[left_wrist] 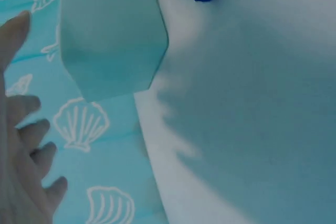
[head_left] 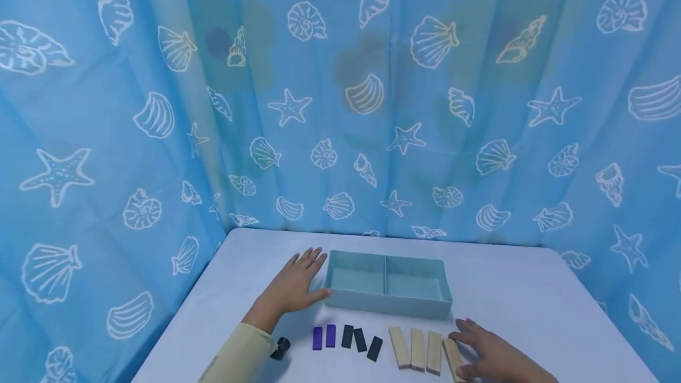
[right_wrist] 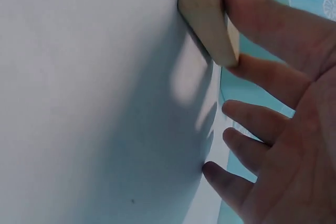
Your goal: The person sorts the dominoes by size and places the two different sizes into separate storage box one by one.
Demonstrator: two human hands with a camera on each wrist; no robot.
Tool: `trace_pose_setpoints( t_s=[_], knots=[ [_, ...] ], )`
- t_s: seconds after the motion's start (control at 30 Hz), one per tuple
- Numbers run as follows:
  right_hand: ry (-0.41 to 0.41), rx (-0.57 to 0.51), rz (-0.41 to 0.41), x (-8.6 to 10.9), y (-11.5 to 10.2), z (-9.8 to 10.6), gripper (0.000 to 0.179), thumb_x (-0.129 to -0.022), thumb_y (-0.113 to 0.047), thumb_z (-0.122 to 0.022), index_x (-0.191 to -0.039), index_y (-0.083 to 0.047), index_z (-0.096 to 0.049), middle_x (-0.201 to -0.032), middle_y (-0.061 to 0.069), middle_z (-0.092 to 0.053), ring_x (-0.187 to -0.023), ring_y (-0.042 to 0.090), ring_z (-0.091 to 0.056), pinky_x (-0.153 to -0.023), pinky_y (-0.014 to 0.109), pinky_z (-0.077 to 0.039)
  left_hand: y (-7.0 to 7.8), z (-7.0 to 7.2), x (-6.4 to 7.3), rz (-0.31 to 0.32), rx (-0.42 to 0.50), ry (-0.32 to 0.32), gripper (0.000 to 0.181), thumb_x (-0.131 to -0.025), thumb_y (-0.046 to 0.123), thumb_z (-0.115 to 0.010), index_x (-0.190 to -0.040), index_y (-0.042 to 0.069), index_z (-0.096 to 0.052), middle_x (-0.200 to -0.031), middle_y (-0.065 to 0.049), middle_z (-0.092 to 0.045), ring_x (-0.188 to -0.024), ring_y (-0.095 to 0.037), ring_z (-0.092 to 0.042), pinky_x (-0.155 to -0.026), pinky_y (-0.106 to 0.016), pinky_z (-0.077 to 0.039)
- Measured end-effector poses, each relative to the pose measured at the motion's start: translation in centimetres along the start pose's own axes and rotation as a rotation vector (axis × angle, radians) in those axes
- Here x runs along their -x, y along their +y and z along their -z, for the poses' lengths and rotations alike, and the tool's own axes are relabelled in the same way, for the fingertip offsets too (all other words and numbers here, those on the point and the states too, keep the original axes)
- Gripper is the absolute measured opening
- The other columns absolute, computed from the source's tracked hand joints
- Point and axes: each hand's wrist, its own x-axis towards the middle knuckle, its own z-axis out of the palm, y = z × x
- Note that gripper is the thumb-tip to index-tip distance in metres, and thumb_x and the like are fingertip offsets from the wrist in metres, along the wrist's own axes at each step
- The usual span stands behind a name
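My right hand (head_left: pixel 495 354) pinches the rightmost wooden block (head_left: pixel 453 359) by its two ends, thumb at the near end and index finger at the far one. In the right wrist view that wooden block (right_wrist: pixel 207 19) sits between thumb and index finger, while the other fingers (right_wrist: pixel 257 119) spread loosely. Left of it lie several more pale wooden blocks (head_left: pixel 417 349). My left hand (head_left: pixel 292 285) is beside the left end of a two-compartment teal box (head_left: pixel 388 303), fingers extended. Its thumb is close to the box's front corner; whether it touches, I cannot tell.
Two purple blocks (head_left: pixel 331 336) and three black blocks (head_left: pixel 360 340) lie in front of the box on the white table (head_left: pixel 511 288). A small black object (head_left: pixel 281 348) shows beside the left sleeve. A blue shell-patterned curtain (head_left: pixel 340 135) hangs behind the table.
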Motion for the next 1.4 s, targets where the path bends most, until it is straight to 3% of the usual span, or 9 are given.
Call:
trace_pose_setpoints(
  t_s=[0.2, 0.3, 0.43, 0.57, 0.73, 0.97, 1.17, 1.27, 1.4],
  knots=[
    [0.024, -0.033, -0.071, -0.6, -0.9, 0.1, 0.079, -0.061, -0.043, -0.086, -0.127, -0.008, -0.059, -0.135, 0.027, -0.05, -0.127, 0.052, -0.038, -0.097, 0.068, -0.032, -0.4, -0.2, -2.7, -0.01, 0.015, -0.017, 0.087, -0.089, 0.07, -0.047, -0.153, 0.013, -0.032, -0.158, -0.006, -0.026, -0.145, -0.027, -0.02, -0.115, -0.05, -0.019],
    [0.018, -0.108, -0.126, -0.5, -1.1, -0.2, 0.08, -0.061, -0.035, -0.087, -0.13, -0.007, -0.057, -0.128, 0.023, -0.056, -0.122, 0.051, -0.043, -0.093, 0.067, -0.038, -0.4, -0.4, -3.3, -0.002, 0.024, -0.048, 0.089, -0.089, 0.07, -0.046, -0.153, 0.011, -0.03, -0.158, -0.006, -0.025, -0.146, -0.027, -0.019, -0.115, -0.049, -0.019],
    [-0.003, -0.185, -0.14, -0.2, -1.2, -0.6, 0.077, -0.064, -0.027, -0.087, -0.132, -0.006, -0.055, -0.118, 0.016, -0.062, -0.113, 0.045, -0.053, -0.088, 0.063, -0.044, -0.3, -0.9, -3.7, -0.004, 0.034, -0.084, 0.092, -0.088, 0.073, -0.044, -0.154, 0.01, -0.028, -0.159, -0.006, -0.024, -0.146, -0.026, -0.017, -0.116, -0.048, -0.016],
    [-0.009, -0.192, -0.06, 0.3, -0.9, -0.9, 0.071, -0.07, -0.018, -0.085, -0.131, -0.004, -0.053, -0.104, 0.009, -0.064, -0.097, 0.031, -0.062, -0.086, 0.055, -0.049, 0.0, -1.4, -3.8, -0.005, 0.012, -0.108, 0.094, -0.087, 0.076, -0.041, -0.154, 0.012, -0.026, -0.159, -0.004, -0.022, -0.146, -0.025, -0.015, -0.116, -0.048, -0.014],
    [-0.014, -0.205, 0.036, 1.0, -0.7, -0.9, 0.065, -0.073, -0.01, -0.083, -0.13, -0.005, -0.053, -0.093, 0.003, -0.063, -0.084, 0.022, -0.063, -0.078, 0.046, -0.054, 0.1, -1.6, -4.0, -0.006, -0.021, -0.118, 0.092, -0.088, 0.075, -0.039, -0.155, 0.013, -0.025, -0.16, -0.004, -0.02, -0.147, -0.024, -0.012, -0.116, -0.048, -0.014],
    [-0.044, -0.271, 0.033, 1.2, -1.2, 0.1, 0.062, -0.075, -0.006, -0.08, -0.131, -0.007, -0.054, -0.092, 0.003, -0.063, -0.077, 0.021, -0.061, -0.071, 0.041, -0.055, 0.3, -1.2, -4.4, -0.015, 0.015, -0.11, 0.094, -0.088, 0.074, -0.042, -0.156, 0.013, -0.02, -0.161, -0.004, -0.015, -0.147, -0.024, -0.009, -0.117, -0.047, -0.011],
    [0.011, -0.32, 0.041, 1.1, -2.2, 1.5, 0.072, -0.073, -0.004, -0.081, -0.138, -0.002, -0.049, -0.09, 0.005, -0.063, -0.073, 0.021, -0.064, -0.064, 0.037, -0.057, 0.2, -1.5, -4.2, -0.012, 0.01, -0.134, 0.097, -0.087, 0.076, -0.039, -0.155, 0.01, -0.021, -0.16, -0.005, -0.018, -0.147, -0.024, -0.011, -0.117, -0.047, -0.012],
    [0.049, -0.35, 0.091, 0.9, -2.7, 2.4, 0.078, -0.071, -0.007, -0.083, -0.139, 0.0, -0.047, -0.089, 0.005, -0.064, -0.072, 0.021, -0.066, -0.061, 0.036, -0.057, 0.1, -1.7, -4.1, 0.004, 0.003, -0.142, 0.096, -0.088, 0.076, -0.039, -0.155, 0.009, -0.022, -0.16, -0.005, -0.02, -0.147, -0.024, -0.012, -0.117, -0.046, -0.013],
    [0.03, -0.443, 0.221, 1.0, -3.2, 3.6, 0.077, -0.075, -0.011, -0.082, -0.14, 0.005, -0.044, -0.094, 0.007, -0.065, -0.075, 0.026, -0.068, -0.061, 0.04, -0.058, 0.2, -2.0, -4.1, 0.01, 0.053, -0.146, 0.095, -0.088, 0.074, -0.04, -0.155, 0.009, -0.022, -0.159, -0.006, -0.022, -0.147, -0.024, -0.014, -0.116, -0.046, -0.014]
  ],
)
